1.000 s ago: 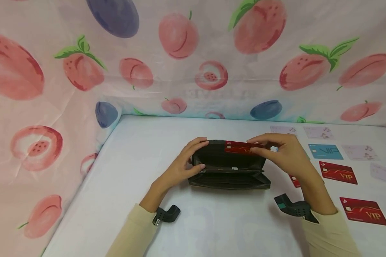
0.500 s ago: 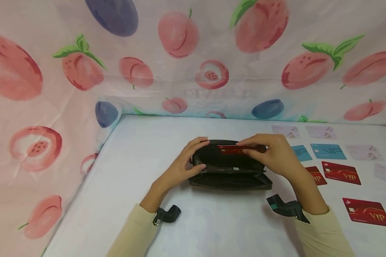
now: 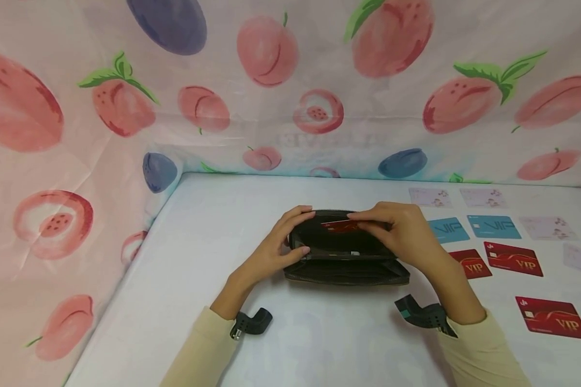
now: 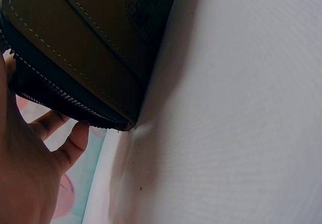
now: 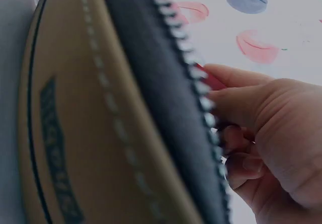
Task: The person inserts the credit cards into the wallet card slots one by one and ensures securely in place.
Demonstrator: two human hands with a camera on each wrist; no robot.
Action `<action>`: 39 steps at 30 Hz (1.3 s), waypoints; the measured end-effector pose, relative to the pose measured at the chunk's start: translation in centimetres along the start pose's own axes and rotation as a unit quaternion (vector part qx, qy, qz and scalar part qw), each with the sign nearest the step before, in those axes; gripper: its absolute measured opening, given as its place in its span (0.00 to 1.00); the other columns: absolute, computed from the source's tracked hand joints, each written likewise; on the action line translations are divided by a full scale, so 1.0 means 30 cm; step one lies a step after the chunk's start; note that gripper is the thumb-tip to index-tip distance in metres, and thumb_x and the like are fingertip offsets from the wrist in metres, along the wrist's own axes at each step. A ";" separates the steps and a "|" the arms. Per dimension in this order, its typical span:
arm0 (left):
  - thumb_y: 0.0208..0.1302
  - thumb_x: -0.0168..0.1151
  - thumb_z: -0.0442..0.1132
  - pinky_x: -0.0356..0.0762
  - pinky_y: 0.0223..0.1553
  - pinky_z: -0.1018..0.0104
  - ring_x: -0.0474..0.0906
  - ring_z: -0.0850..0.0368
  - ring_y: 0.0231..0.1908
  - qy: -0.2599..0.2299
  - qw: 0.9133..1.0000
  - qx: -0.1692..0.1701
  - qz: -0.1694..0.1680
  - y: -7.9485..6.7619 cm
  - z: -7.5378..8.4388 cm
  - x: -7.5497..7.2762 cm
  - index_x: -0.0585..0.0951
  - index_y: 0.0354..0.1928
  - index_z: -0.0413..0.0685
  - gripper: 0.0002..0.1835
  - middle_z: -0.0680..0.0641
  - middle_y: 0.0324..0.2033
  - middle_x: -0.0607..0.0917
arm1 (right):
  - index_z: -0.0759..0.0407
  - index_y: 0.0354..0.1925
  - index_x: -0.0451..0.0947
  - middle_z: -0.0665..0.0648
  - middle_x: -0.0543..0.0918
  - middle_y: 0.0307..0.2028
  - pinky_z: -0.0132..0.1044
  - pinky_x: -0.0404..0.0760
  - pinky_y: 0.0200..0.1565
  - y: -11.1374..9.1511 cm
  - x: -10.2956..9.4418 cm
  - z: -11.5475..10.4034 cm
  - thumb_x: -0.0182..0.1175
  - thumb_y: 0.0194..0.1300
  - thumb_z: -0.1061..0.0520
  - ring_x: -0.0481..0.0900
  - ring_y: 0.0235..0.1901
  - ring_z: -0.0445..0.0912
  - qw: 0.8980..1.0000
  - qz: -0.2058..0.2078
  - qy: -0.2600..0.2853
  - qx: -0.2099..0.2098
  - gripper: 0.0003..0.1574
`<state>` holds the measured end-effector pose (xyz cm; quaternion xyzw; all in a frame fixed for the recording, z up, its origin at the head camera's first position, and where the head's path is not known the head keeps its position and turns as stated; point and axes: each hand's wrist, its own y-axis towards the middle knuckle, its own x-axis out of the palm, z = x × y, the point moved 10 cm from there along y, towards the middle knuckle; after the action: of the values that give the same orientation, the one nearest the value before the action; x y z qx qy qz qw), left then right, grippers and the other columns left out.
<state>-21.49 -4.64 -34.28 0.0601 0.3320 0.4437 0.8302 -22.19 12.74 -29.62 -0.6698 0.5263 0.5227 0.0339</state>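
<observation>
A zip-up wallet [image 3: 346, 276] stands unzipped on the white table, its dark compartments facing up in the head view. My left hand [image 3: 276, 247] grips its left end, with the thumb on the middle divider and the fingers at the far rim. In the left wrist view the brown stitched outside of the wallet [image 4: 75, 48] shows beside that thumb. My right hand [image 3: 406, 231] pinches a red card [image 3: 336, 226] by its right end, inside the mouth of the rear compartment. In the right wrist view only a bit of the red card [image 5: 214, 81] shows past the zip teeth.
Right of the wallet lie more red VIP cards [image 3: 553, 317], blue VIP cards [image 3: 494, 227] and several pale lilac cards [image 3: 548, 228], spread apart on the table [image 3: 222, 215]. A fruit-patterned cloth [image 3: 271, 118] hangs behind and at the left.
My right hand has moved left with the red card, which now sits lower in the wallet and tilts. Cards it had covered now show. The left hand keeps its hold.
</observation>
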 end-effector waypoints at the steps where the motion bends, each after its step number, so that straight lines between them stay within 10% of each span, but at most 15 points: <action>1: 0.61 0.61 0.26 0.65 0.32 0.47 0.58 0.47 0.60 0.002 1.000 -0.002 -0.001 0.000 -0.004 0.000 0.62 0.67 0.35 0.32 0.38 0.68 0.59 | 0.51 0.46 0.87 0.46 0.83 0.28 0.33 0.72 0.25 0.000 0.002 -0.002 0.70 0.52 0.69 0.74 0.26 0.38 1.000 0.000 -0.003 -0.002 0.23; 7: 0.64 0.61 0.33 0.67 0.33 0.52 0.56 0.55 0.62 0.012 1.000 -0.004 -0.002 -0.007 -0.095 0.015 0.61 0.71 0.49 0.34 0.52 0.70 0.57 | 0.52 0.51 0.84 0.49 0.84 0.32 0.38 0.77 0.30 0.000 0.016 -0.015 0.66 0.56 0.69 0.79 0.31 0.41 1.000 -0.020 -0.018 -0.013 0.24; 24: 0.61 0.61 0.27 0.64 0.32 0.43 0.57 0.48 0.61 -0.006 1.000 -0.003 0.005 -0.002 -0.054 0.011 0.62 0.68 0.35 0.33 0.39 0.68 0.58 | 0.55 0.37 0.85 0.52 0.84 0.31 0.43 0.79 0.32 0.014 0.014 -0.024 0.69 0.56 0.64 0.79 0.30 0.44 0.999 0.020 -0.041 0.023 0.09; 39: 0.64 0.61 0.34 0.66 0.32 0.50 0.57 0.54 0.61 0.003 1.000 0.001 -0.001 -0.009 -0.096 0.014 0.61 0.71 0.49 0.34 0.52 0.70 0.57 | 0.56 0.42 0.87 0.54 0.85 0.33 0.46 0.81 0.38 0.010 0.018 -0.035 0.68 0.54 0.69 0.82 0.34 0.48 0.999 0.030 -0.036 0.020 0.17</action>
<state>-22.89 -5.04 -36.83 0.0590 0.3347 0.4427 0.8298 -21.79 11.63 -29.38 -0.6331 0.5555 0.5367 0.0507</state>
